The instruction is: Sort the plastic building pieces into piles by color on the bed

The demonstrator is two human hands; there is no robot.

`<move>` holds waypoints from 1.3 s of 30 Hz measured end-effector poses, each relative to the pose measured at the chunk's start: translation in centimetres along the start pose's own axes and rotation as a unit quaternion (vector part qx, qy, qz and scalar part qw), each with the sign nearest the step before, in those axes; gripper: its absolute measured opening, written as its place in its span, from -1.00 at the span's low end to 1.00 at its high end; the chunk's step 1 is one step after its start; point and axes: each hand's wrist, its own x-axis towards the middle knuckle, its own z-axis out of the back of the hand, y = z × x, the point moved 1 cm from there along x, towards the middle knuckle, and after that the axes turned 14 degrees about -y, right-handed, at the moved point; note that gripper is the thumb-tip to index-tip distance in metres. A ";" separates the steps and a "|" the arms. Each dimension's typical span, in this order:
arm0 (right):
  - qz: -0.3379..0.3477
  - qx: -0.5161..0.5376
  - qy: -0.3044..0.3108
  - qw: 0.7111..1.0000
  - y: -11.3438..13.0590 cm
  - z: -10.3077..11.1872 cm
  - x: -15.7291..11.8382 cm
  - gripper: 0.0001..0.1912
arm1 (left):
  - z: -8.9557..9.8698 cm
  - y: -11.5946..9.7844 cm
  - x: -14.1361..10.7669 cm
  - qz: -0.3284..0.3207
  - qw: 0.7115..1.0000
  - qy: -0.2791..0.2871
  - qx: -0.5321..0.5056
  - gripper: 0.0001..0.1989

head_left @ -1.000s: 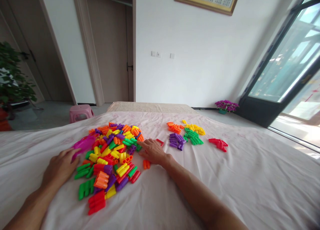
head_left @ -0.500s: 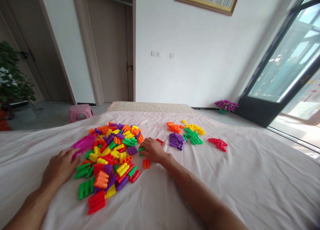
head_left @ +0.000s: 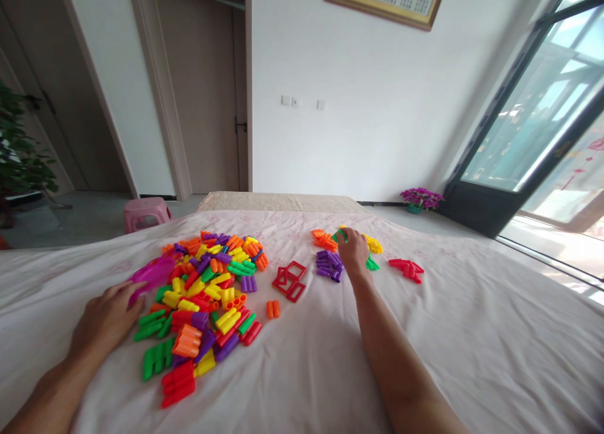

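Observation:
My left hand (head_left: 106, 311) is closed on the near end of a shiny magenta plastic item (head_left: 153, 273), whose exact kind I cannot make out. Beside it spreads a mixed heap of tube-shaped plastic building blocks (head_left: 202, 289) in red, yellow, green, orange and purple. My right hand (head_left: 353, 248) is over the green pile (head_left: 372, 263), with a green building block (head_left: 338, 236) at its fingertips. Around that hand lie piles of orange blocks (head_left: 324, 239), purple blocks (head_left: 329, 266) and yellow blocks (head_left: 374, 243).
Red blocks (head_left: 407, 269) lie farther right. Between heap and piles are red square frames (head_left: 296, 291) and an orange block (head_left: 272, 309). A pale cloth (head_left: 321, 371) covers the surface. Beyond stand a pink stool (head_left: 147, 214) and a purple-flowered pot plant (head_left: 421, 199).
My right hand has moved right and away from me, from beside the mixed heap to the green pile, carrying a green block. The red frames are now uncovered. My left hand stays at the magenta item.

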 end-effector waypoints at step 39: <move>0.097 0.273 0.555 0.780 9.4 -0.5 -9.0 -0.79 | 0.2 -0.3 0.1 0.005 1.000 0.002 0.014 -0.44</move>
